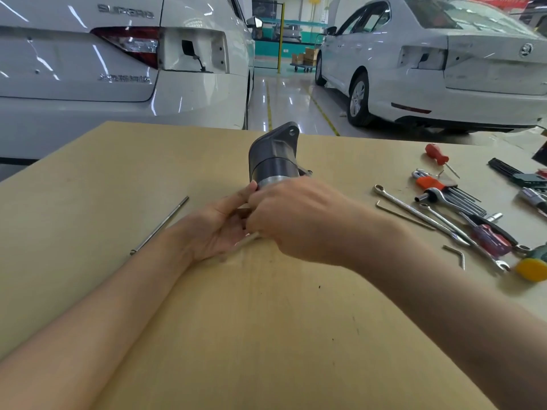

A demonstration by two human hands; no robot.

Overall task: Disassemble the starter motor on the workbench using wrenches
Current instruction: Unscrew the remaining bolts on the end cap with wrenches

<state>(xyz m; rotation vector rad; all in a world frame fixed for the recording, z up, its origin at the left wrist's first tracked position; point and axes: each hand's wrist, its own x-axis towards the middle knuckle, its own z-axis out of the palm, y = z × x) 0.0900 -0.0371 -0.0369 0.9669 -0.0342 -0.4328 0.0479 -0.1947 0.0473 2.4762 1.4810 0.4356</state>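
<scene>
A dark grey metal starter motor (273, 156) with a silver band at its near end sits at the middle of the pale wooden table (266, 335), its mounting flange tilted up and away toward the cars. Both hands meet at its near end. The left hand (220, 226) lies palm up beneath it, fingers loosely extended, the thumb touching the silver band. The right hand (296, 220) is curled over from the right, its fingers bunched at the motor's end — what they pinch there is hidden, though a thin pale rod (247, 240) pokes out beneath the knuckles.

To the left, well apart, lies a long thin steel bolt (159, 224). On the right side of the table is a scatter of tools: chrome combination wrenches (414, 210), a ratchet handle (433, 195), a set of hex keys in an orange holder (435, 183), a red-handled screwdriver (438, 155) and a loose bent hex key (455, 254).

Beyond the table stand two white sedans (444, 63) on a glossy floor.
</scene>
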